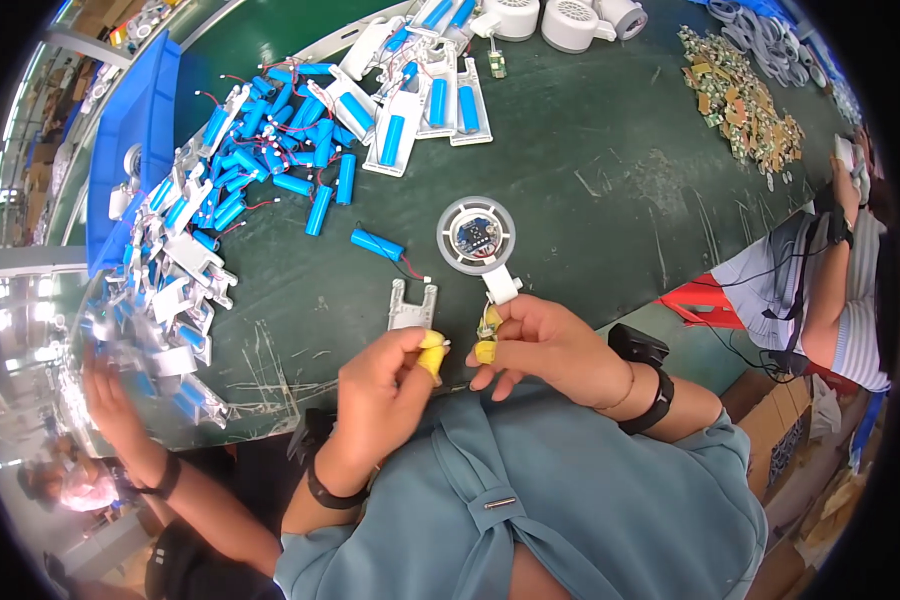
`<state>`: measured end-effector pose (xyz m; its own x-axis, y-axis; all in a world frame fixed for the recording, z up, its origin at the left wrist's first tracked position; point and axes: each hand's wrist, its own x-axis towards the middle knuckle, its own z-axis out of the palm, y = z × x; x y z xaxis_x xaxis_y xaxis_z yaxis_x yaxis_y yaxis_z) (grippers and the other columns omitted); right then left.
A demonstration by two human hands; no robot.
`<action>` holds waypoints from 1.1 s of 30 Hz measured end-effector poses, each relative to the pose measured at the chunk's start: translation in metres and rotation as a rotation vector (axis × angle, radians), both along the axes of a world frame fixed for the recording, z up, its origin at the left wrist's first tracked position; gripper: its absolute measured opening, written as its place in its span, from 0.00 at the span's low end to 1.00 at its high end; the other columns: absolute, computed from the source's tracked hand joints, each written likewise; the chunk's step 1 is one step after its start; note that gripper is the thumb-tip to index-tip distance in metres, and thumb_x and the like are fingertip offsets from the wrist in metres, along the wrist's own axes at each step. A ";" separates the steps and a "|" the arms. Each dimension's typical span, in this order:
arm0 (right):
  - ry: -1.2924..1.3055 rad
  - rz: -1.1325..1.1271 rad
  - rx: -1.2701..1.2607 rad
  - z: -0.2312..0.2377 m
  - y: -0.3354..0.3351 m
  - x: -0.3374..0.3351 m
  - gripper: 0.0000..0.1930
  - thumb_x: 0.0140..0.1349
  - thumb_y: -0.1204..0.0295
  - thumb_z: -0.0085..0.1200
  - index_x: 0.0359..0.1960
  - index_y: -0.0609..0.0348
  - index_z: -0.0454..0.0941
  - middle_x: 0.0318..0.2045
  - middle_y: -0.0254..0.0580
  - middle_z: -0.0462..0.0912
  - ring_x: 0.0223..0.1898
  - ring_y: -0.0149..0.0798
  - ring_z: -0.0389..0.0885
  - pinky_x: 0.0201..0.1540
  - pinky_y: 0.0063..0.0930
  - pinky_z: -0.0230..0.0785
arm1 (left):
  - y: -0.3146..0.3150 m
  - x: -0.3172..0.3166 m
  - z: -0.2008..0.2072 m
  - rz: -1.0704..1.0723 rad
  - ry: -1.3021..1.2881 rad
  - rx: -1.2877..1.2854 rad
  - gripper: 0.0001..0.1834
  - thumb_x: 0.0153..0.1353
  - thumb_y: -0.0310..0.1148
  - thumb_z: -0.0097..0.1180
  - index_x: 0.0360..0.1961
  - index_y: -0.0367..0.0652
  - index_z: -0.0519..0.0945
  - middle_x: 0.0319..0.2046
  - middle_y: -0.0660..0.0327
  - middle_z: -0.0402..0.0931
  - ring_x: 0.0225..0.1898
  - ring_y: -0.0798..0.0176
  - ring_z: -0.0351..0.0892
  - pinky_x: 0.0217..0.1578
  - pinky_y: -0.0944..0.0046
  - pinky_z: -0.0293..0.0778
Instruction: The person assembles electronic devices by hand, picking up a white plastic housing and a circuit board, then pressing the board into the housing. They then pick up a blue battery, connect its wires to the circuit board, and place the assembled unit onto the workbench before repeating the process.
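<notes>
My left hand (pixel 382 385), yellow finger cots on thumb and forefinger, is closed in a pinch. A tiny white piece (pixel 447 344) shows at its fingertips, too small to name. Just beyond lies a pale plastic handle shell (pixel 411 306), its near end hidden by my fingers. My right hand (pixel 558 352), also wearing yellow cots, pinches a small circuit board (pixel 486 330). Above that hand, a round white-and-grey fan head (pixel 477 236) rests on the table, its short stem (pixel 503 287) toward my fingers and a dark blue board in its centre. A blue battery cell (pixel 377 245) with wires lies to its left.
Blue battery cells (pixel 270 150) and handle shells (pixel 393 140) pile up at the far left, beside a blue bin (pixel 135 150). Fan housings (pixel 570 25) stand at the back; small boards (pixel 740 100) heap at right. A co-worker's hand (pixel 115 410) reaches in at left; another person (pixel 820 270) sits right.
</notes>
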<state>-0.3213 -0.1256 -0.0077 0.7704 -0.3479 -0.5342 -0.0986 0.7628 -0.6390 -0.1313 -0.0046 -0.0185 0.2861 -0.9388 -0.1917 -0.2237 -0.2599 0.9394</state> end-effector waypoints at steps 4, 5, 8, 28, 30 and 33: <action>0.004 0.000 -0.019 0.001 -0.001 0.003 0.12 0.66 0.75 0.49 0.49 0.66 0.69 0.41 0.45 0.82 0.38 0.35 0.84 0.37 0.25 0.78 | -0.012 -0.009 -0.003 -0.225 -0.553 -0.408 0.13 0.53 0.21 0.61 0.41 0.38 0.77 0.33 0.52 0.81 0.28 0.50 0.82 0.28 0.60 0.79; 0.019 -0.005 -0.016 0.001 -0.002 0.004 0.12 0.66 0.75 0.49 0.49 0.65 0.69 0.41 0.45 0.82 0.38 0.35 0.84 0.37 0.25 0.78 | -0.013 -0.010 -0.006 -0.236 -0.566 -0.461 0.14 0.53 0.19 0.60 0.42 0.38 0.76 0.35 0.53 0.81 0.30 0.50 0.83 0.29 0.60 0.79; 0.044 0.015 -0.024 0.005 -0.003 0.005 0.11 0.66 0.75 0.50 0.49 0.66 0.71 0.39 0.42 0.82 0.36 0.32 0.83 0.36 0.24 0.77 | -0.014 -0.009 -0.007 -0.240 -0.623 -0.539 0.14 0.52 0.19 0.61 0.42 0.38 0.76 0.36 0.53 0.82 0.29 0.51 0.83 0.27 0.60 0.79; -0.019 -0.036 -0.205 -0.010 0.016 -0.002 0.16 0.67 0.80 0.47 0.56 0.65 0.68 0.43 0.42 0.80 0.40 0.32 0.81 0.42 0.25 0.76 | -0.018 -0.003 0.021 -0.125 0.214 0.229 0.09 0.63 0.22 0.50 0.44 0.36 0.76 0.29 0.64 0.79 0.26 0.76 0.77 0.21 0.75 0.69; -0.031 -0.051 -0.140 -0.008 0.015 -0.003 0.18 0.68 0.79 0.47 0.59 0.65 0.67 0.44 0.41 0.79 0.41 0.32 0.81 0.44 0.26 0.76 | -0.014 0.003 0.021 -0.108 0.205 0.229 0.10 0.63 0.21 0.49 0.45 0.37 0.76 0.30 0.64 0.79 0.26 0.76 0.77 0.22 0.75 0.69; -0.054 -0.049 -0.080 -0.010 0.011 -0.005 0.21 0.68 0.78 0.46 0.63 0.64 0.66 0.45 0.41 0.80 0.42 0.32 0.80 0.47 0.28 0.76 | -0.011 0.002 0.022 -0.064 0.177 0.222 0.12 0.63 0.19 0.47 0.46 0.37 0.76 0.32 0.65 0.79 0.26 0.76 0.77 0.22 0.76 0.69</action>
